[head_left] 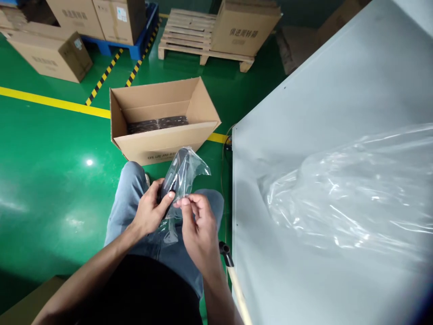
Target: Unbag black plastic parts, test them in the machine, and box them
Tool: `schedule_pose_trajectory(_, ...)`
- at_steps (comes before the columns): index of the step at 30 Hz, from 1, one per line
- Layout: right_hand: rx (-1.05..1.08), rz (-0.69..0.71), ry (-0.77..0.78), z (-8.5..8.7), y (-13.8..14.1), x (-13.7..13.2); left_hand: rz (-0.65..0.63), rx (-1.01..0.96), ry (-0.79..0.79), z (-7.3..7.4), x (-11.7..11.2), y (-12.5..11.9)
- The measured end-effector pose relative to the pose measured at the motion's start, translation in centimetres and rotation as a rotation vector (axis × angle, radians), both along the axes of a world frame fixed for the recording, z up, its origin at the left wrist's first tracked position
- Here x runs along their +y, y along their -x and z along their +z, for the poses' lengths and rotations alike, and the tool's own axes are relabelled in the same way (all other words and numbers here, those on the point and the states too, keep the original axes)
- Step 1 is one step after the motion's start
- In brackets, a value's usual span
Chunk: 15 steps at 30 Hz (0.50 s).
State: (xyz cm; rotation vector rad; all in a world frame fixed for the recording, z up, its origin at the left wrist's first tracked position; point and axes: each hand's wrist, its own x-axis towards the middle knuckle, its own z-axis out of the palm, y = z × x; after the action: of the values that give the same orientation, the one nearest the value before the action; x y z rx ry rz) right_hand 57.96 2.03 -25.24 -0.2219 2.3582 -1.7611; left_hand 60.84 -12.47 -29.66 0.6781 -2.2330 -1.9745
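Observation:
Over my lap I hold a dark, elongated part (pixel 173 177) that sits inside a clear plastic bag (pixel 191 169). My left hand (pixel 151 211) is wrapped around the lower end of the part through the bag. My right hand (pixel 197 224) pinches the bag's film between thumb and fingers just beside the left thumb. The bag's top sticks up loose above both hands, and its bottom hangs crumpled between my wrists.
An open cardboard box (pixel 162 118) with dark bagged parts stacked inside stands on the green floor ahead of my knees. A grey table (pixel 321 113) on my right carries a heap of clear plastic bags (pixel 352 194). Cartons and pallets (pixel 206 38) stand farther back.

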Motion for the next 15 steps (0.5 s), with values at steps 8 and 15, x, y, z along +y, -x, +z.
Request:
schedule_pose_trajectory(8, 0.033, -0.034, -0.054, 0.6, 0.2, -0.4, -0.050, -0.044, -0.600, -1.0, 0.9, 0.0)
schedule_pose_trajectory(15, 0.166, -0.142, -0.257, -0.7, -0.7, -0.4, 0.065, -0.019, -0.102, -1.4, 1.2, 1.0)
